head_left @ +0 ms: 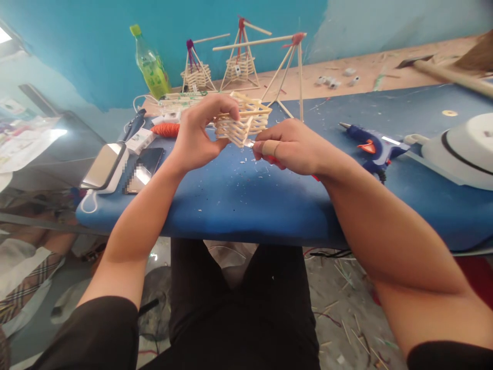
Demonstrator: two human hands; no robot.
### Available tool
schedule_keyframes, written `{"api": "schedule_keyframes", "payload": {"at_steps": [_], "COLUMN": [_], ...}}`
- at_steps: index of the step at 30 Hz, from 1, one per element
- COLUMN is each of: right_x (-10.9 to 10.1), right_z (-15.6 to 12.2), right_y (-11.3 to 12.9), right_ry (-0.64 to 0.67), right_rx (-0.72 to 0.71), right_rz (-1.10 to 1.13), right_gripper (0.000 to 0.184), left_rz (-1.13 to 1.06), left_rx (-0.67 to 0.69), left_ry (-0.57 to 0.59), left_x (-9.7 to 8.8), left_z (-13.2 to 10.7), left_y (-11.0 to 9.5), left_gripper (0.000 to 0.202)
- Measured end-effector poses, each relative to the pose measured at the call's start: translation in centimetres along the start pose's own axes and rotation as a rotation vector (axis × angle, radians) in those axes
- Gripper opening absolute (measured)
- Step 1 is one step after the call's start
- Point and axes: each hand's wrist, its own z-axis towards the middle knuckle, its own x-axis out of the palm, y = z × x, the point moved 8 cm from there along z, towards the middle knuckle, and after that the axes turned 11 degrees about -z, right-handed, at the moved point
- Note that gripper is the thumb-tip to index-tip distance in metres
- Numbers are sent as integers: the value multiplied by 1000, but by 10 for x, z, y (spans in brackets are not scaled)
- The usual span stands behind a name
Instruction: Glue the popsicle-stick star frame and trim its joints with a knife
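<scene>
My left hand [206, 126] grips a small basket of stacked wooden sticks [244, 123], thumb below and fingers over its near side. It is held tilted above the blue table [239, 205]. My right hand [287, 146] is closed around a red-handled cutting tool [274, 160]; its short metal tip [249, 144] meets the basket's lower corner. The fingers hide most of the tool, so I cannot tell its exact kind. A bandage-coloured band [270, 148] wraps one right finger. Small pale scraps lie on the table under both hands.
Behind stand stick tripods, one with a red-wrapped top [298, 39], and a green bottle [152, 64]. At left are orange cord [165, 129], a phone [144, 169] and a power bank [103, 167]. A blue glue gun [375, 146] and a white appliance [468, 149] sit right.
</scene>
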Motion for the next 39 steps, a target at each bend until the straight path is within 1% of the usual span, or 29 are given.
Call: {"api": "schedule_keyframes", "payload": {"at_steps": [4,8,13,15,19,23,25,26,29,32,33,35,37,39], "right_x": [1,1,3,1,-10,-9,-10,-11,-19,-24,-24,-23,-18,-13], "right_z": [0,0,-3,-5,-8,-8,-8,-9,-12,-15,-15,-12,-8,-4], "right_y": [-2,-3,1,4,7,8,8,9,11,7,6,3,0,-6], "right_ry": [22,43,142,123,-6,-1,-25,-57,-211,-318,-331,-313,-257,-213], "right_rx": [-1,-31,-112,-132,-138,-139,-148,-159,-162,-98,-91,-110,-136,-130], "right_rz": [-3,1,-34,-34,-27,9,31,48,103,136,158,243,348,398], "right_gripper": [29,25,29,32,37,37,40,41,38,34,32,25,17,15], "left_rz": [-55,-65,-30,-14,-13,-62,-57,-39,4,-50,-75,-115,-145,-171], "left_rx": [-10,-54,9,40,87,79,42,10,-93,-170,-197,-243,-276,-307], "left_ry": [15,-4,-7,-30,-19,-17,-39,-54,-84,-93,-95,-98,-105,-122], "left_x": [2,2,-1,-6,-10,-8,-8,-9,-10,-8,-8,-7,-7,-9], "left_z": [0,-1,-2,-1,-1,0,-1,-1,-1,-2,-2,-2,-2,-2], "left_y": [3,10,13,14,14,15,15,15,17,18,19,20,21,23], "left_gripper": [34,39,40,42,48,50,48,48,51,55,56,58,61,63]}}
